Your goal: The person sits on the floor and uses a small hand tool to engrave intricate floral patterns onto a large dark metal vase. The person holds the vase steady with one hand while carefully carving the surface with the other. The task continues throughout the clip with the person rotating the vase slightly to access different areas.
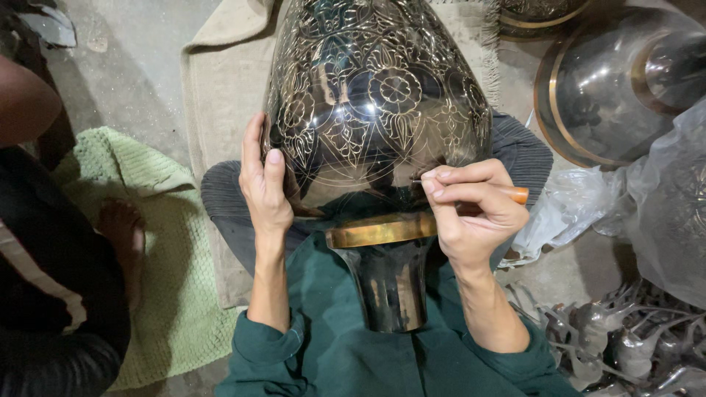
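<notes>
Engraving underway: your left hand (265, 187) braces the blackened vase (375, 110), right hand (474, 209) pinches the graver (471, 185); next stroke demands steady pressure.

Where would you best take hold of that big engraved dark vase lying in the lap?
Probably at the narrow neck just below the brass band, coming from the side. The vase bulges wide and smooth, so a palm only steadies it, as the left hand does; the right hand holds an engraving tool.
</notes>
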